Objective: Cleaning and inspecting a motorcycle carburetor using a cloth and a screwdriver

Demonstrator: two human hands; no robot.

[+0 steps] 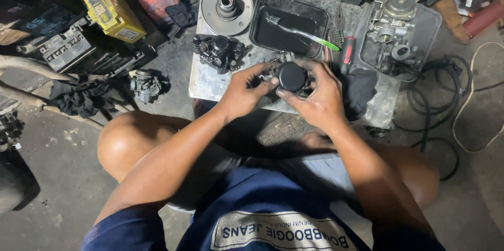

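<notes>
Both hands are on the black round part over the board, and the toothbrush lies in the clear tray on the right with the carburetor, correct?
Not quite. The head view shows both hands, left and right, on the black round part, but the toothbrush lies in the black tray. The clear tray holds only the carburetor.

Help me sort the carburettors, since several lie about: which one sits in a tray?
The bare silver metal carburettor at the board's right end lies in the grey tray. The black one sits on the board, another on the floor.
</notes>
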